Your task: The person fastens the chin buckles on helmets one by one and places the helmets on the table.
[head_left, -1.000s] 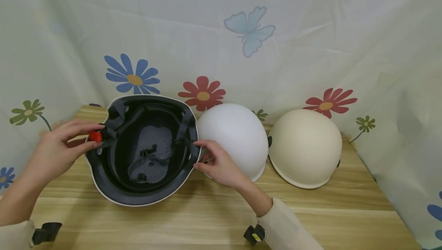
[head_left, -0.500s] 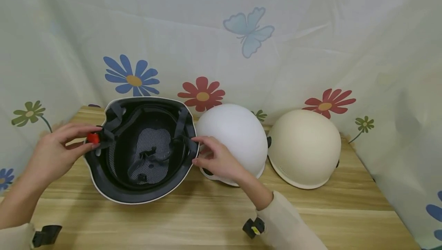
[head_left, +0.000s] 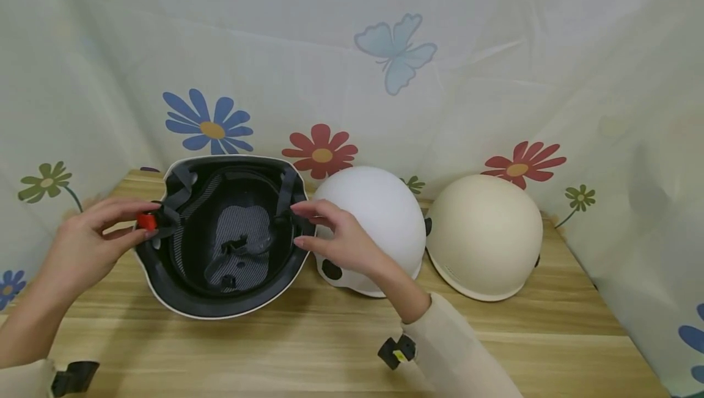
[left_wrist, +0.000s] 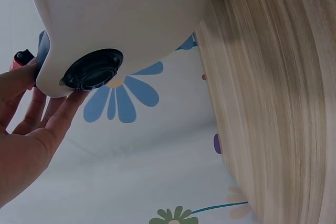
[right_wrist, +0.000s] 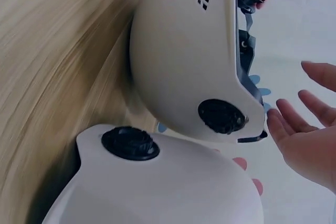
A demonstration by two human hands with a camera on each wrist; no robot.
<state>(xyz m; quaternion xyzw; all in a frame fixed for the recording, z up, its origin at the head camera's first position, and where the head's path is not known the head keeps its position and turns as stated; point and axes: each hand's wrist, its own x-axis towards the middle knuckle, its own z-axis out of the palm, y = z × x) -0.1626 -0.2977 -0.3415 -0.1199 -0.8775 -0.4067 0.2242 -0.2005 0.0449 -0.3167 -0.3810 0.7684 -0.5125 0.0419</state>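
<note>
An upturned helmet [head_left: 220, 307] with a black padded inside lies on the left of the table. My left hand [head_left: 88, 248] pinches a red buckle [head_left: 146, 221] on its chin strap, at the left rim. Over the right rim is my right hand [head_left: 343, 240], thumb and fingers apart beside the dark strap [head_left: 286, 193]. In the right wrist view that hand [right_wrist: 312, 135] has loosely bent fingers with nothing between them. The helmet's pale shell [right_wrist: 184, 56] shows a black round piece [right_wrist: 222, 116] on its side.
A white helmet [head_left: 368, 227] stands dome up just right of the upturned one, and a cream helmet [head_left: 486, 236] stands beyond it. The wooden table [head_left: 275, 361] extends to the front. A flower-printed cloth [head_left: 467, 49] hangs behind.
My right hand has let go of the right rim and moved slightly left and up, over the helmet's edge. The helmet has tilted and shifted a little; my left hand keeps the buckle.
</note>
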